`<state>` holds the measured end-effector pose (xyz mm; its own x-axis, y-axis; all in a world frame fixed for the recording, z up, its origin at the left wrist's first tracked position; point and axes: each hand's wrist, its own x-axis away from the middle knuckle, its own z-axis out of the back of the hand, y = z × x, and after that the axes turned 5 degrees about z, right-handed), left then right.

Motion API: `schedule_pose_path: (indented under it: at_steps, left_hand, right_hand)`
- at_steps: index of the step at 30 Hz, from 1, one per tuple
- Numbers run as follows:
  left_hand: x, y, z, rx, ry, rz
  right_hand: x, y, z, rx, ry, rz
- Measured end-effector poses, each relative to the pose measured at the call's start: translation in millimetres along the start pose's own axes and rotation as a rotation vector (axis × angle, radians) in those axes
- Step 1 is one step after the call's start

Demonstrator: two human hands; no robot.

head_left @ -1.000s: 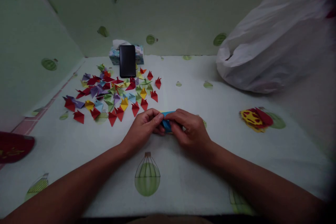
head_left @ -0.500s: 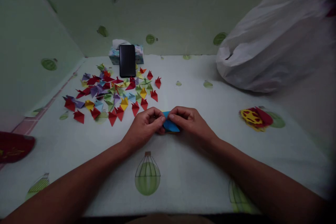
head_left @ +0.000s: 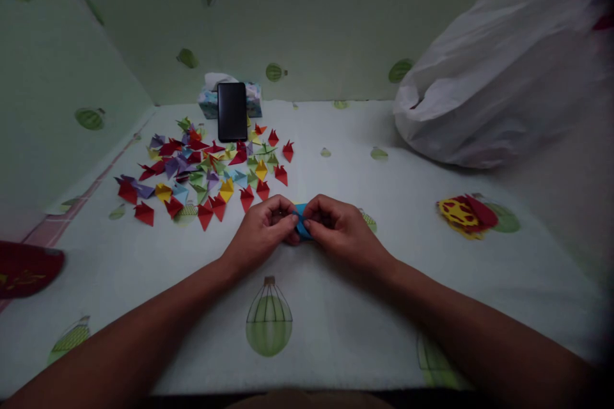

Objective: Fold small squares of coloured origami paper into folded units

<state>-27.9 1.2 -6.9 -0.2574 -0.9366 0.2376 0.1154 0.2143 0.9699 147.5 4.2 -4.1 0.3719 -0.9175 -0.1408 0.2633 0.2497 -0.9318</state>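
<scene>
A small piece of blue folded paper [head_left: 302,229] is pinched between my two hands near the middle of the table; a yellow edge shows at its top. My left hand [head_left: 272,222] grips its left side with thumb and fingers closed. On the other side, my right hand [head_left: 334,220] pinches it, thumb tip close to the left thumb. Much of the paper is hidden behind the fingers. Just beyond my left hand lie many folded paper cranes [head_left: 218,206] in red, yellow, green, blue and purple.
A dark phone [head_left: 232,112] leans on a tissue box [head_left: 256,100] behind the cranes. At the back right stands a large white plastic bag [head_left: 470,96]. Red and yellow cut-out pieces [head_left: 463,214] lie to the right. A dark red object [head_left: 29,268] sits at the left edge.
My right thumb and fingers have moved slightly left and down over the blue paper, covering its right part. My left hand stays nearly in place. The cranes have not moved.
</scene>
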Motion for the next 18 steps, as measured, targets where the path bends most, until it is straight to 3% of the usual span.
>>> schedule_pose_path:
  at_steps: [3, 9, 18]
  left_hand:
    - [0.3, -0.6, -0.5, -0.024, -0.003, -0.005]
    - [0.2, -1.9, -1.6, -0.046, -0.025, -0.02]
    - [1.2, -2.0, 0.9, -0.019, -0.036, -0.028]
  right_hand:
    - [0.5, -1.3, 0.8, -0.044, 0.025, -0.003]
    - [-3.0, 2.6, 2.4, -0.321, -0.059, -0.211]
    - [-4.0, 0.9, 3.0, -0.3, -0.08, -0.204]
